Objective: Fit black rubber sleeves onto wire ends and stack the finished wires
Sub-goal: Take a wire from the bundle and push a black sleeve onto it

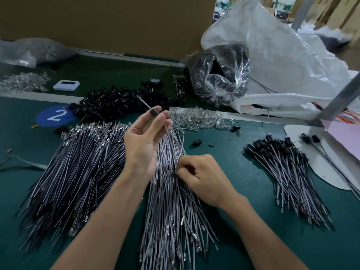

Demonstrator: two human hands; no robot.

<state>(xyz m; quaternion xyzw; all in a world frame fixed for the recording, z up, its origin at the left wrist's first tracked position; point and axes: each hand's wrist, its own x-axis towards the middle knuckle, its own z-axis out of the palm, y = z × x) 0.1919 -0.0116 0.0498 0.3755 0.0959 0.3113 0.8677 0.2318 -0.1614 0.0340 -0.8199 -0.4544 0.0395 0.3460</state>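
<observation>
— How is the left hand [144,141] held?
— It is raised, palm up; a wire [145,104] carrying a black sleeve [154,114] is pinched at the fingertips.
— And the right hand [202,178]?
— It is held knuckles up, fingers curled on the middle wire pile [171,211]. Finished wires [284,172] are stacked near the tabletop's right edge.

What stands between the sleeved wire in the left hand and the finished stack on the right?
Nothing visible blocks it. The left hand holds the wire above the mat; toward the stack lie only a few loose sleeves, flat on the mat. The right hand is lower, at the middle pile.
</observation>
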